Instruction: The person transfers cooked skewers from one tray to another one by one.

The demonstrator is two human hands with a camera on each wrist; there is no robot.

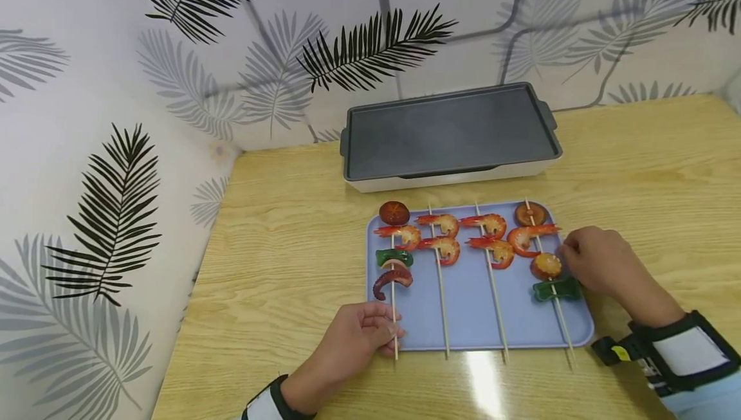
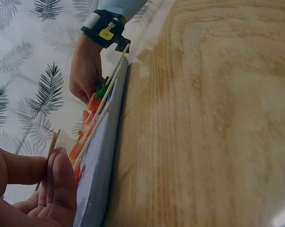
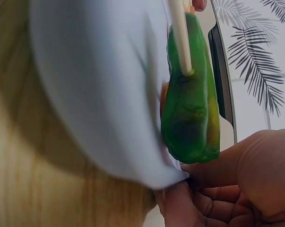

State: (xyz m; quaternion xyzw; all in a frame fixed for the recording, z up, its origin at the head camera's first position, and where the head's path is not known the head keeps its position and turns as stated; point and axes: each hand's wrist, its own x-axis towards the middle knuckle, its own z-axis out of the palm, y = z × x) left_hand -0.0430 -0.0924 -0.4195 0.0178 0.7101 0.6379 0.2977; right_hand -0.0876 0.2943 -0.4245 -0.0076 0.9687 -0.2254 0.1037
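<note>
My left hand (image 1: 360,335) pinches the bare lower end of the leftmost skewer (image 1: 396,346) between thumb and fingers; the left wrist view shows the stick's tip (image 2: 53,142) above them. That skewer carries a mushroom (image 1: 394,213), a shrimp (image 1: 405,237), a green pepper piece (image 1: 394,258) and a tentacle piece (image 1: 393,278). It lies along the left side of a light blue tray (image 1: 469,317). On the tray's right edge, my right hand (image 1: 602,262) grips the rim (image 3: 168,178) between thumb and fingers, beside a skewer's green pepper piece (image 3: 192,104).
Two shrimp skewers (image 1: 438,278) (image 1: 492,285) lie mid-tray, their sticks jutting past the front rim. The rightmost skewer (image 1: 561,323) holds a mushroom, shrimp, a round golden piece and pepper. Behind the tray, a dark flat griddle (image 1: 451,130) stands against the leaf-patterned wall on the wooden table (image 1: 278,233).
</note>
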